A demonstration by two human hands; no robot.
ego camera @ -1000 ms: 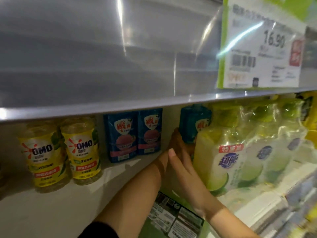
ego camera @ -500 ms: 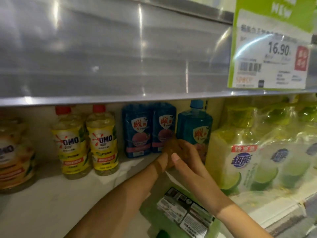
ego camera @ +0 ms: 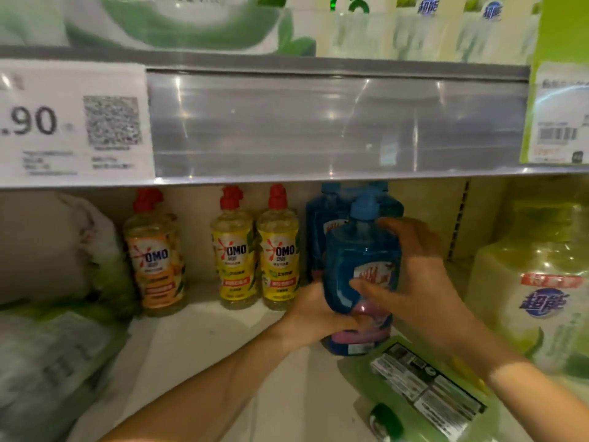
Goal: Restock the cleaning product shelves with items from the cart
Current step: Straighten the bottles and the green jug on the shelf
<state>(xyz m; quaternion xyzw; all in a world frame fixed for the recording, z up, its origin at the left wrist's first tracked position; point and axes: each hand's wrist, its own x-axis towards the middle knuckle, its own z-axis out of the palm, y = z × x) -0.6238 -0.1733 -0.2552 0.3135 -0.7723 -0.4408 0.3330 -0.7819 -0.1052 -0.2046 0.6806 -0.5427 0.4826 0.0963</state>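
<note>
Squarely we grip the upright blue bottle [ego camera: 357, 260], left hand [ego camera: 315, 317] low, right hand [ego camera: 420, 282] high; its matching bottles [ego camera: 320, 224] stand just behind

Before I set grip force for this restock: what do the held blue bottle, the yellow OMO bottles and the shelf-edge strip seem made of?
Blue bottle: probably translucent plastic, glossy; highlights on its body. Yellow OMO bottles: clear glossy plastic, liquid showing through; opaque red caps. Shelf-edge strip: likely transparent plastic; streaky reflections across it.
</note>
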